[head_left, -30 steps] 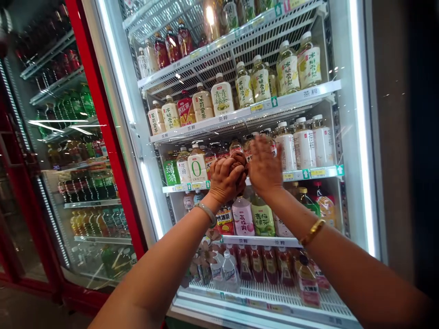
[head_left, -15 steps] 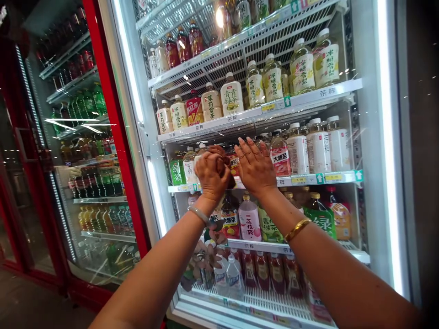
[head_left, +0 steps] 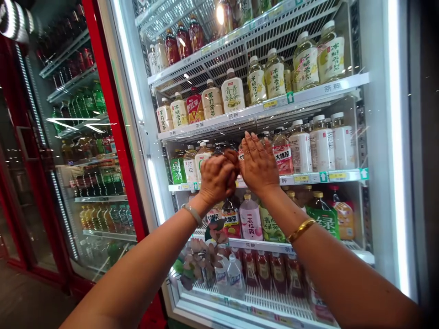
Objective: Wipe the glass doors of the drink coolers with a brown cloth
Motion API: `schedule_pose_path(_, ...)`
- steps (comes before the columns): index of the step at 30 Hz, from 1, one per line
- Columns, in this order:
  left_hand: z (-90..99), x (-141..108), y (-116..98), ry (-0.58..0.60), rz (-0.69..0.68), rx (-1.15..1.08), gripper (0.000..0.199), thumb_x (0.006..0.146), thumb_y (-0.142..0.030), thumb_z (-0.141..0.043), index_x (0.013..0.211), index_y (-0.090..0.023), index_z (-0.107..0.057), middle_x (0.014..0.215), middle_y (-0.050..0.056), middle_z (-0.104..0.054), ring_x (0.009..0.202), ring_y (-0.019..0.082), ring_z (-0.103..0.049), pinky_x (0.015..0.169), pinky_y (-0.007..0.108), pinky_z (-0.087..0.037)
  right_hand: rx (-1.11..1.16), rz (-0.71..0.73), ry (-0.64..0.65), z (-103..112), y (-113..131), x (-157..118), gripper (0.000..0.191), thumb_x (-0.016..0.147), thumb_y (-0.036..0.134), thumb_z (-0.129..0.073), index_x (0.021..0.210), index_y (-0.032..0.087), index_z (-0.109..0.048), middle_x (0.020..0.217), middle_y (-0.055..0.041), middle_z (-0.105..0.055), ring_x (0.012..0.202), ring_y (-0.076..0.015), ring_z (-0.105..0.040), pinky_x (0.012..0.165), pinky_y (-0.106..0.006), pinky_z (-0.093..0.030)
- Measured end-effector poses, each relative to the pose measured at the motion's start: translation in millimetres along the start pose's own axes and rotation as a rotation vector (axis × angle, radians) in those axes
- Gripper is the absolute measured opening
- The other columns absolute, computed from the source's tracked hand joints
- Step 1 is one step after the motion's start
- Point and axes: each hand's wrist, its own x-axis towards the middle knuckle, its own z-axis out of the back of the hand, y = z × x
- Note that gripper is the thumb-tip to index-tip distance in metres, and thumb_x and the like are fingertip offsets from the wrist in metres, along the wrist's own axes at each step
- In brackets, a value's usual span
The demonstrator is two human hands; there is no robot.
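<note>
In the head view my left hand [head_left: 218,179] is curled closed, with a pale bangle [head_left: 193,213] on its wrist. A dark brown shape [head_left: 232,156] shows at its fingers; I cannot tell if it is a held thing or a reflection. My right hand [head_left: 259,162] lies flat, fingers stretched upward, against the clear glass front of a lit drinks cooler. A gold bracelet [head_left: 301,230] circles that wrist. Bottles stand behind both hands, among them a pink-labelled tea bottle [head_left: 282,153] and a green-labelled bottle [head_left: 177,168].
Shelves of bottled drinks fill the cooler; a white shelf edge [head_left: 219,119] runs above my hands. A red frame [head_left: 116,114] separates it from another cooler at left. Pale flower shapes [head_left: 202,258] appear low on the glass. A bright light strip [head_left: 398,151] borders the right side.
My left hand has shifted slightly right and down, closer to my right hand. The right hand has moved a little right and stays flat, its fingers closer together.
</note>
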Motion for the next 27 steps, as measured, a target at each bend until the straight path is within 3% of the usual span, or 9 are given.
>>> schedule_pose_path(3,1.9,-11,1,0.095,-0.242,-0.065,0.025,0.084,-0.032,-0.065,0.109,-0.032,-0.068,0.12,0.006,-0.066,0.117,0.028,-0.056,0.111,0.049,-0.038,-0.001,0.003,-0.003,0,-1,0,0.065,0.102,0.024,-0.033,0.164,0.015,-0.016,0.171,-0.0085,-0.022,0.161,-0.0234,-0.018,0.135,-0.054,-0.012)
schedule_pose_path(5,2.8,-8,12,0.105,-0.224,-0.083,0.023,0.085,-0.031,-0.064,0.107,-0.033,-0.067,0.119,0.006,-0.066,0.116,0.026,-0.057,0.11,0.047,-0.039,-0.002,0.0,0.001,1,-3,-1,0.065,0.102,0.025,-0.034,0.164,0.014,-0.018,0.171,-0.0091,-0.022,0.161,-0.0238,-0.018,0.135,-0.054,-0.011)
schedule_pose_path(7,-0.2,-1,19,0.027,-0.008,-0.075,0.023,0.085,-0.028,-0.061,0.108,-0.03,-0.064,0.121,0.007,-0.064,0.117,0.027,-0.056,0.108,0.046,-0.04,0.007,0.002,0.001,3,-4,-2,0.066,0.102,0.026,-0.036,0.164,0.014,-0.019,0.171,-0.0098,-0.022,0.161,-0.0242,-0.018,0.135,-0.055,-0.012)
schedule_pose_path(10,-11.6,10,10,-0.18,0.4,-0.05,0.027,0.083,-0.027,-0.06,0.11,-0.026,-0.059,0.121,0.01,-0.06,0.117,0.029,-0.053,0.107,0.049,-0.039,0.055,-0.017,-0.028,2,2,2,0.064,0.1,0.025,-0.038,0.163,0.016,-0.025,0.169,-0.0088,-0.029,0.159,-0.0232,-0.023,0.134,-0.055,-0.014)
schedule_pose_path(12,-18.0,10,-4,-0.222,0.467,-0.056,0.028,0.081,-0.028,-0.06,0.108,-0.025,-0.058,0.119,0.011,-0.058,0.117,0.03,-0.052,0.107,0.049,-0.038,0.113,-0.125,-0.102,-1,13,8,0.058,0.101,0.026,-0.037,0.158,0.018,-0.037,0.164,-0.008,-0.04,0.156,-0.0237,-0.03,0.133,-0.057,-0.016)
schedule_pose_path(15,-14.4,-2,-11,-0.132,0.324,-0.061,0.029,0.081,-0.032,-0.062,0.109,-0.025,-0.059,0.123,0.011,-0.057,0.119,0.031,-0.051,0.108,0.05,-0.037,0.172,-0.29,-0.201,-12,35,20,0.051,0.102,0.031,-0.034,0.149,0.019,-0.053,0.157,-0.0068,-0.05,0.155,-0.0287,-0.033,0.131,-0.066,-0.009)
schedule_pose_path(19,10.4,-22,17,0.074,0.127,-0.04,0.035,0.077,-0.033,-0.067,0.111,-0.026,-0.06,0.127,0.012,-0.056,0.122,0.032,-0.051,0.11,0.05,-0.038,0.166,-0.149,-0.113,-28,52,26,0.056,0.103,0.026,-0.03,0.157,0.016,-0.039,0.165,-0.0065,-0.038,0.158,-0.0252,-0.025,0.133,-0.063,-0.008)
schedule_pose_path(22,21.8,-24,43,0.149,0.113,-0.015,0.037,0.073,-0.028,-0.069,0.109,-0.027,-0.061,0.125,0.01,-0.058,0.117,0.031,-0.054,0.105,0.047,-0.042,0.129,-0.082,-0.064,-33,53,23,0.06,0.101,0.022,-0.03,0.161,0.016,-0.029,0.168,-0.0058,-0.031,0.16,-0.0228,-0.021,0.134,-0.06,-0.009)
schedule_pose_path(27,7.6,-13,37,-0.171,0.488,0.114,0.028,0.077,-0.026,-0.063,0.104,-0.025,-0.057,0.116,0.008,-0.06,0.112,0.029,-0.055,0.103,0.048,-0.043,0.086,-0.072,-0.078,-34,51,19,0.059,0.103,0.028,-0.031,0.161,0.014,-0.03,0.169,-0.0055,-0.03,0.16,-0.0246,-0.021,0.134,-0.06,-0.01)
